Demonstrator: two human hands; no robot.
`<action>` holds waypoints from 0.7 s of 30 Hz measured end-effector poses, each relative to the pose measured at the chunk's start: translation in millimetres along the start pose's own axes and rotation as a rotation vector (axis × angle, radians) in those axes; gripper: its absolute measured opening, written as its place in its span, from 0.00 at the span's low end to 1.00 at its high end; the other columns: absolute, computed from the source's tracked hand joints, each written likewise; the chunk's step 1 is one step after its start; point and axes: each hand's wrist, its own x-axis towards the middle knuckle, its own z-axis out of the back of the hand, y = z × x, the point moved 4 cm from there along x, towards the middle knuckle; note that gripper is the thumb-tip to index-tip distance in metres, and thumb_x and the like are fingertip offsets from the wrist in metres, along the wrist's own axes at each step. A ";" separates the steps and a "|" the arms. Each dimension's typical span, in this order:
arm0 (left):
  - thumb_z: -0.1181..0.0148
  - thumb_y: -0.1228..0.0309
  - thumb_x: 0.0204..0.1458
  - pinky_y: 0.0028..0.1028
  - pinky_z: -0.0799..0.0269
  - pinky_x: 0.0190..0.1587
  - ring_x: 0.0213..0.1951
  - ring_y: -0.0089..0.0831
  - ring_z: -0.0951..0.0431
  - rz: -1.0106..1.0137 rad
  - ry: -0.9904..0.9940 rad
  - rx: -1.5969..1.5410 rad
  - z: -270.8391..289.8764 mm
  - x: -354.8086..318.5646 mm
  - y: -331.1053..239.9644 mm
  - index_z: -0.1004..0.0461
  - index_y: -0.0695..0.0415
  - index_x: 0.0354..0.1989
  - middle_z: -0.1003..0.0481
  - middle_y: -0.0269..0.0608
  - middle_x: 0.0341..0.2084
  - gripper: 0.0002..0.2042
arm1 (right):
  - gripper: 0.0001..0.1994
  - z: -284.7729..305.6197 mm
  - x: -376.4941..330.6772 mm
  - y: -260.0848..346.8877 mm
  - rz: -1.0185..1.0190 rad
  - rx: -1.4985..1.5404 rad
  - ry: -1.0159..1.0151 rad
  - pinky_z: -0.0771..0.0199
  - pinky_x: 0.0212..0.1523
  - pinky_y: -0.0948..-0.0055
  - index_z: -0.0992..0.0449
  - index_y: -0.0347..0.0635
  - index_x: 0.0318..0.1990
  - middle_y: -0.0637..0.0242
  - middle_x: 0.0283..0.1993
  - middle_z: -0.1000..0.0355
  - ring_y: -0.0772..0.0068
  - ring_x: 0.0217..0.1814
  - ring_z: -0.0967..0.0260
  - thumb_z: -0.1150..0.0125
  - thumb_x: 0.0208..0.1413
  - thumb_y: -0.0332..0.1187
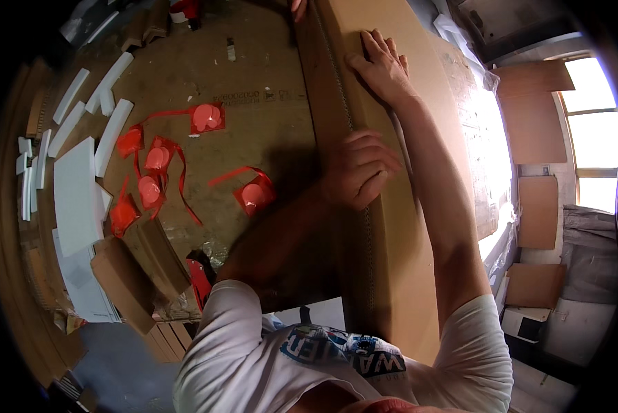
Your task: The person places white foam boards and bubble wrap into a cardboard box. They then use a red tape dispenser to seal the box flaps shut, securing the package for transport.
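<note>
A long brown cardboard box [381,255] stretches from my body to the far edge of the view, its corrugated edge running along the left side. My right hand [384,65] lies on its top farther away, fingers stretched out. Nearer to me, my left hand [364,168] is at the box's left edge with curled fingers. Whatever those fingers may hold is hidden. At the far end, another person's fingers [298,8] show beside the box.
Red plastic packets with straps [255,195] lie on the cardboard-covered table [267,131] to the left. White foam strips [113,138] and folded cardboard pieces [123,282] lie beyond them. A red-and-black tool [199,279] is near my left elbow. A bright window [594,134] is at right.
</note>
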 end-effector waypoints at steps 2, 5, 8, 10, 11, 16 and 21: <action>0.53 0.70 0.50 0.45 0.34 0.54 0.42 0.36 0.21 -0.012 0.025 -0.002 3.5 -0.1 4.4 0.26 0.56 0.22 0.20 0.38 0.36 0.10 | 0.36 -8.9 10.1 5.4 -0.045 -0.055 0.049 0.63 0.73 0.46 0.44 0.43 0.69 0.54 0.74 0.52 0.45 0.77 0.60 0.52 0.56 0.53; 0.49 0.66 0.50 0.45 0.33 0.53 0.42 0.35 0.21 -0.075 0.067 -0.010 6.3 0.2 3.3 0.27 0.54 0.23 0.20 0.37 0.40 0.08 | 0.34 -8.6 4.7 15.0 -0.017 -0.105 0.057 0.61 0.72 0.40 0.44 0.44 0.69 0.53 0.75 0.54 0.40 0.76 0.61 0.53 0.57 0.49; 0.45 0.61 0.50 0.43 0.32 0.51 0.43 0.36 0.21 -0.143 0.136 -0.017 8.0 -1.6 -0.8 0.29 0.53 0.25 0.21 0.36 0.41 0.10 | 0.32 -10.8 2.5 16.8 -0.018 -0.119 0.063 0.60 0.71 0.39 0.43 0.44 0.69 0.52 0.74 0.53 0.38 0.76 0.60 0.52 0.57 0.47; 0.43 0.58 0.50 0.42 0.31 0.49 0.42 0.36 0.20 -0.216 0.203 0.009 6.8 -1.5 -3.5 0.31 0.52 0.25 0.21 0.36 0.40 0.12 | 0.31 -9.4 4.6 20.9 -0.004 -0.121 0.042 0.58 0.70 0.37 0.41 0.44 0.68 0.51 0.74 0.52 0.37 0.75 0.59 0.51 0.57 0.44; 0.42 0.59 0.49 0.42 0.30 0.47 0.42 0.35 0.21 -0.216 0.187 0.015 3.5 -1.7 -2.2 0.32 0.52 0.24 0.21 0.36 0.39 0.12 | 0.31 -9.9 3.7 21.9 -0.003 -0.129 0.043 0.58 0.70 0.37 0.41 0.44 0.68 0.51 0.74 0.52 0.37 0.75 0.59 0.51 0.57 0.44; 0.41 0.66 0.44 0.38 0.31 0.39 0.37 0.35 0.22 -0.207 0.173 0.091 -3.7 -3.0 -10.5 0.36 0.53 0.21 0.23 0.36 0.34 0.09 | 0.25 7.8 14.8 31.9 0.017 -0.029 0.029 0.53 0.68 0.48 0.38 0.40 0.62 0.51 0.67 0.44 0.46 0.71 0.53 0.53 0.61 0.43; 0.43 0.71 0.40 0.36 0.34 0.37 0.31 0.35 0.23 -0.205 0.155 0.073 -14.5 6.6 -18.4 0.34 0.55 0.21 0.22 0.37 0.30 0.06 | 0.19 14.7 -13.7 -44.2 -0.059 0.197 -0.354 0.35 0.58 0.53 0.25 0.34 0.50 0.47 0.52 0.27 0.47 0.57 0.33 0.52 0.64 0.41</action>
